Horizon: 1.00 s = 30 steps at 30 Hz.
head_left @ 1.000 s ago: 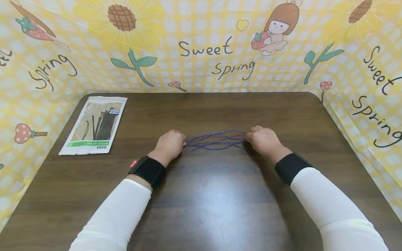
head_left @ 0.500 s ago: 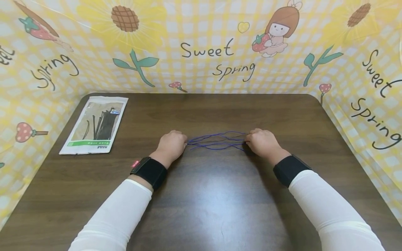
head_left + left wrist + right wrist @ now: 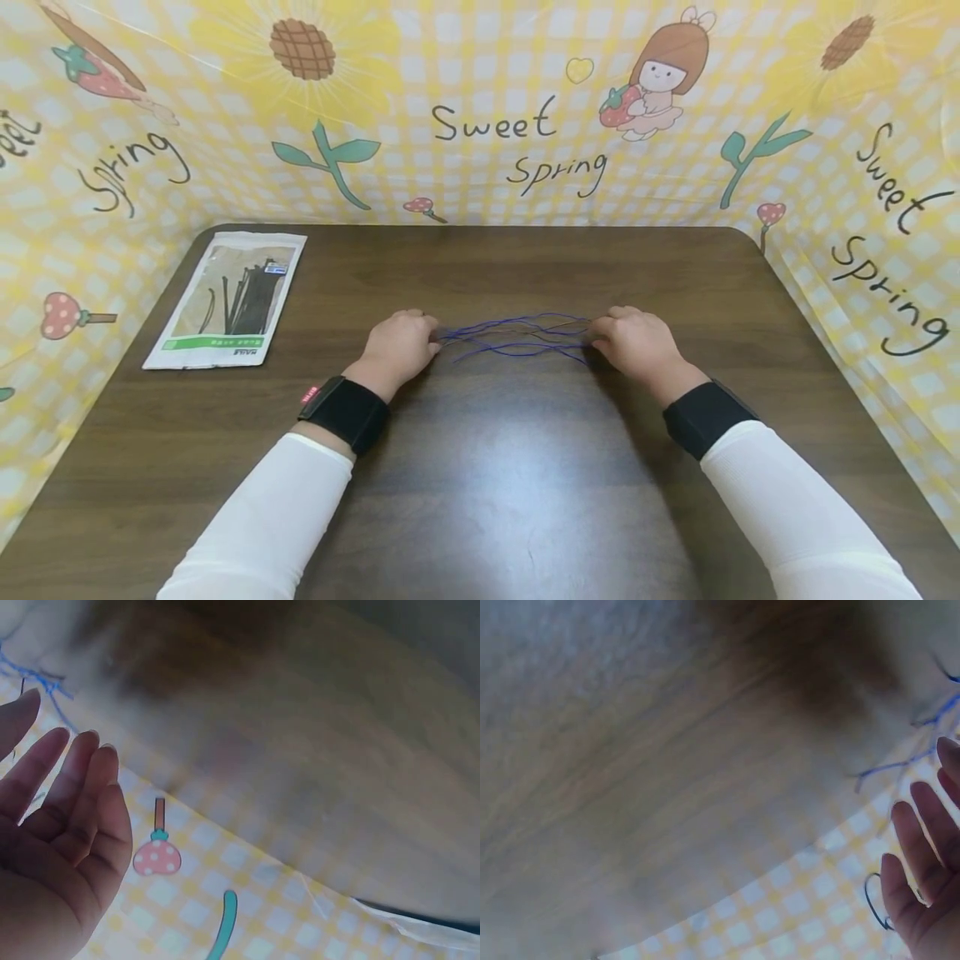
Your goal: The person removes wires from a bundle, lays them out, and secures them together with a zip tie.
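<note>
A loose bundle of thin blue wire-like strands (image 3: 517, 344) lies across the middle of the brown table, its strands wavy and crossing. At its left end is my left hand (image 3: 400, 346), fingertips close to the strand ends. In the left wrist view its thumb and relaxed fingers stand apart, with the blue strands (image 3: 52, 686) beyond them. My right hand (image 3: 636, 343) is at the opposite end, fingertips beside the strands. Its fingers (image 3: 915, 832) look fairly straight in the right wrist view, and the forked strand ends (image 3: 907, 763) show just past them.
A white pouch (image 3: 171, 354) with a window showing dark stick-like pieces lies at the table's back left. Yellow checked cloth (image 3: 480, 50) hangs along the table's back and sides. Light glares off the brown table (image 3: 525, 467) in front of the strands.
My hands have loosened at the strand ends and moved slightly outward, left hand to the left and right hand to the right. The strands stay nearly in place.
</note>
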{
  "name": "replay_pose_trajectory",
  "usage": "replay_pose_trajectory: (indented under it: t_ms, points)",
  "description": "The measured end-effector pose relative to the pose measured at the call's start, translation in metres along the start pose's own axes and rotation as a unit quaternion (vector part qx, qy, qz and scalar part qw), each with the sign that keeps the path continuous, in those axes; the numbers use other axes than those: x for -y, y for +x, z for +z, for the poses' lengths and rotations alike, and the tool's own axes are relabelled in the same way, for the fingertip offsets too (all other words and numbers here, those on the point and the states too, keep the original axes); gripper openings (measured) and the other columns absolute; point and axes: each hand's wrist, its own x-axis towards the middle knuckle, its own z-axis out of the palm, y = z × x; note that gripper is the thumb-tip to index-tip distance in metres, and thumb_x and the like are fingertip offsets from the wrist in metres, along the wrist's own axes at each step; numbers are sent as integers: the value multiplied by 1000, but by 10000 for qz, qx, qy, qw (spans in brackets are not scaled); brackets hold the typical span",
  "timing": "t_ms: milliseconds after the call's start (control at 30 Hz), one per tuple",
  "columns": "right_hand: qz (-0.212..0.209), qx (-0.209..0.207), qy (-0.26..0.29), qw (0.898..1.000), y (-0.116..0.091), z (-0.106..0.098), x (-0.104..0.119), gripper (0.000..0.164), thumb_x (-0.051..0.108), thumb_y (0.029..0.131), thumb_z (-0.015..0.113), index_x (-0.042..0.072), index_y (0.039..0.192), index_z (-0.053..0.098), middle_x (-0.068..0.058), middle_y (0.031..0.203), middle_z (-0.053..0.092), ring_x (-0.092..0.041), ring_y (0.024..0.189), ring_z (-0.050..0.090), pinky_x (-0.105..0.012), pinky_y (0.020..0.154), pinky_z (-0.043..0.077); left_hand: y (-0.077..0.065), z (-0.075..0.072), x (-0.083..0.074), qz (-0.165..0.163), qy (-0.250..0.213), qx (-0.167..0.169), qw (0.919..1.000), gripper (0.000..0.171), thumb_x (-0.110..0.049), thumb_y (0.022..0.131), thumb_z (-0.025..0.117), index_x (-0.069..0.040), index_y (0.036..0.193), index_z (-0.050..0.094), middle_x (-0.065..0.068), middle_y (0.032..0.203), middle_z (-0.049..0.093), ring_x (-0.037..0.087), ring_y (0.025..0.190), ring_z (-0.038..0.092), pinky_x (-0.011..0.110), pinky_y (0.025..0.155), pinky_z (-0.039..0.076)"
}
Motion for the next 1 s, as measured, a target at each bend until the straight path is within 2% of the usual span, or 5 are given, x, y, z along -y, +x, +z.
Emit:
replay_pose_trajectory:
  t_ms: [200, 400, 600, 733, 1000]
  points:
    - [323, -405, 250, 9983, -14, -8, 11, 42, 18, 84, 75, 6, 123, 63, -16, 118, 62, -35, 103, 61, -47, 71, 53, -13, -8, 9, -182, -170, -63, 9997, 42, -18, 89, 68, -5, 128, 60, 23, 133, 52, 40, 122, 51, 53, 92, 47]
    - [599, -142, 572, 9965, -29, -18, 24, 70, 25, 84, 76, 8, 143, 43, -19, 137, 47, -40, 116, 52, -52, 77, 51, -31, -15, 20, -279, -476, -318, 9980, 55, -24, 89, 69, -5, 138, 49, 24, 134, 48, 43, 122, 49, 56, 95, 44]
    - [795, 395, 1067, 9903, -43, -28, 41, 78, 23, 83, 77, 6, 147, 36, -24, 148, 32, -45, 129, 39, -57, 88, 46, -54, -24, 31, -406, -670, -471, 9958, 63, -25, 89, 70, -6, 142, 42, 27, 139, 42, 46, 123, 45, 58, 93, 44]
    - [843, 660, 1140, 9877, -50, -33, 52, 81, 23, 83, 77, 6, 149, 33, -25, 151, 25, -47, 132, 34, -58, 90, 45, -67, -27, 43, -475, -802, -585, 9939, 74, -27, 86, 73, -5, 147, 35, 29, 141, 38, 49, 123, 43, 60, 91, 43]
    - [751, 548, 1061, 9900, -61, -39, 67, 79, 20, 82, 78, 4, 147, 35, -24, 150, 27, -46, 130, 37, -56, 89, 47, -95, -32, 89, -841, -793, -702, 9908, 88, -34, 83, 76, 0, 148, 27, 36, 140, 32, 55, 123, 37, 66, 93, 37]
